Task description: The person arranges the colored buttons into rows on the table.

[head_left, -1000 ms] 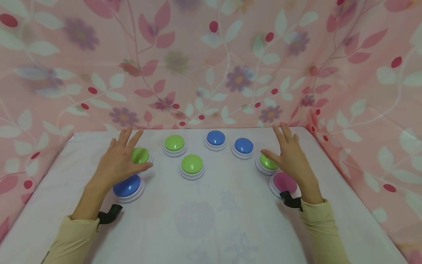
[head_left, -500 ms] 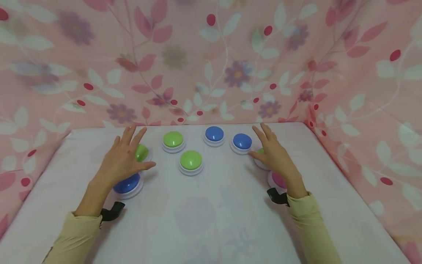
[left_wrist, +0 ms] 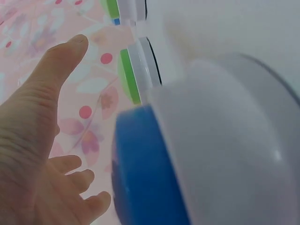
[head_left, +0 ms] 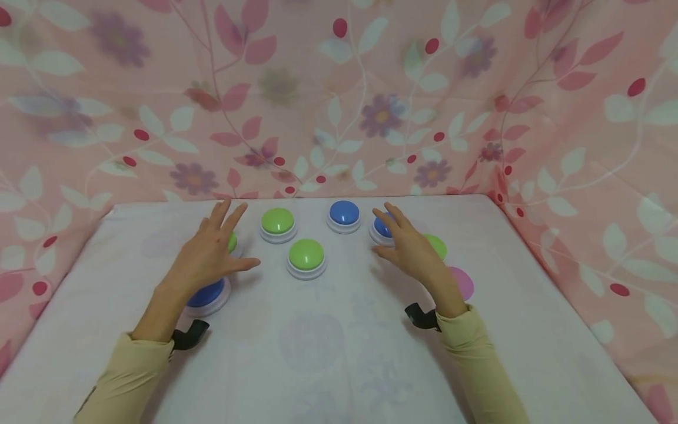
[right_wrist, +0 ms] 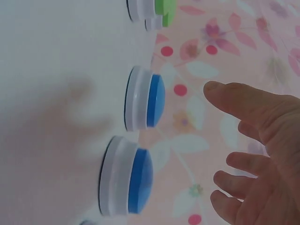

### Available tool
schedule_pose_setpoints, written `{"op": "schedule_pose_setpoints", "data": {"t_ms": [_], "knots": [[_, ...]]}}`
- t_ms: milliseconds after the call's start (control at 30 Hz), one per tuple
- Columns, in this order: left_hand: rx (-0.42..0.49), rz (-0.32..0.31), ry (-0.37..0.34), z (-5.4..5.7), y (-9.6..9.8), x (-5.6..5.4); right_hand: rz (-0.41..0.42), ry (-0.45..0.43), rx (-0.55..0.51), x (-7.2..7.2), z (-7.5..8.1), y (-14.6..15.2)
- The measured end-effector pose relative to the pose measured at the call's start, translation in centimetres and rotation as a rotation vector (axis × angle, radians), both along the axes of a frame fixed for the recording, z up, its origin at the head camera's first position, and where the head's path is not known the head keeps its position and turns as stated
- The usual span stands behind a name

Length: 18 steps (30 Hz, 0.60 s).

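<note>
My left hand (head_left: pixel 209 256) hovers with spread fingers over a green push button (head_left: pixel 233 242) and a blue push button (head_left: pixel 205 296), partly covering both. In the left wrist view, that blue dome (left_wrist: pixel 145 164) looms close, with the hand apart from it. On the other side, my right hand (head_left: pixel 413 253) is held above the table, fingers reaching over a blue push button (head_left: pixel 380 231). A gap separates the right hand (right_wrist: pixel 262 154) from the blue buttons in the right wrist view. Neither hand holds anything.
Two more green buttons (head_left: pixel 306 256) and another blue button (head_left: pixel 344 214) stand between the hands. Behind the right wrist, a green button (head_left: pixel 436 246) and a pink button (head_left: pixel 463 282) are partly hidden. Floral cloth (head_left: pixel 318 106) walls the white table (head_left: pixel 328 377) at the back and sides.
My right hand has swung left, from over the green and pink buttons to the blue one. The left hand has drifted slightly right. The head view has tilted a little.
</note>
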<state>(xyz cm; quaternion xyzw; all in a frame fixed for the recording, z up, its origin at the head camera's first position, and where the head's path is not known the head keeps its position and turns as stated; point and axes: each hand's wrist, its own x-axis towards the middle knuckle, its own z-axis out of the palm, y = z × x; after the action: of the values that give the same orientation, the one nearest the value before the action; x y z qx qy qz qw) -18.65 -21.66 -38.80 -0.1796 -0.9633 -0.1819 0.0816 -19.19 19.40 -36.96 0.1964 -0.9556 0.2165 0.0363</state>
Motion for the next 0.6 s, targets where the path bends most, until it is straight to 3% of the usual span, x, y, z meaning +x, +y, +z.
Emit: {"op": "schedule_pose_setpoints", "data": {"t_ms": [167, 400, 600], "knots": [[0.04, 0.003, -0.081, 0.0, 0.7, 0.0, 0.047, -0.018, 0.014, 0.1, -0.4, -1.8], [0.05, -0.016, -0.133, 0.1, 2.2, 0.2, 0.083, 0.01, 0.015, 0.1, -0.8, -3.9], [0.063, -0.053, -0.159, -0.2, 3.6, 0.0, 0.089, -0.019, -0.007, 0.0, -1.2, -5.5]]}}
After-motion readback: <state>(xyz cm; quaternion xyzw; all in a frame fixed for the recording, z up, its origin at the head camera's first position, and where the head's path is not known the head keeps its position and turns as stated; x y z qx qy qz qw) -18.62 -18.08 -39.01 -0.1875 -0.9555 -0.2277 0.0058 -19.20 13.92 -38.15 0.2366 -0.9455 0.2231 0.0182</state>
